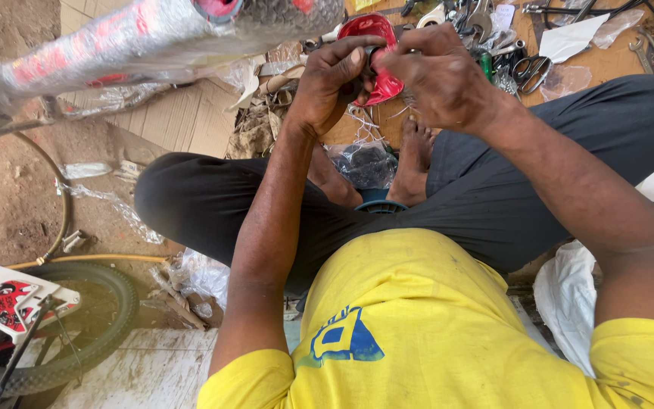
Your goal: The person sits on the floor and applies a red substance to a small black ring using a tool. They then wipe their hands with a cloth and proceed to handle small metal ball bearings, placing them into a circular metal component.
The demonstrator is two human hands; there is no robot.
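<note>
Dirt floor (9, 189) with flattened cardboard (183, 117), scattered tools (493, 30) and a bike wheel (77, 318); left hand (331, 76) and right hand (440, 72) both pinch a red plastic part (376, 45) above the crossed legs, grip closed on it, long axis roughly vertical in view, upper end pointing away from the person

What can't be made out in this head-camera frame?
- Red part: mostly covered by the left hand and right hand; its full shape is hidden.
- Small dark piece at the fingertips: too small to identify.
- Wrapped bicycle frame: cut off by the top edge.
- Tools on the board: cluttered, overlapping, partly cropped.
</note>
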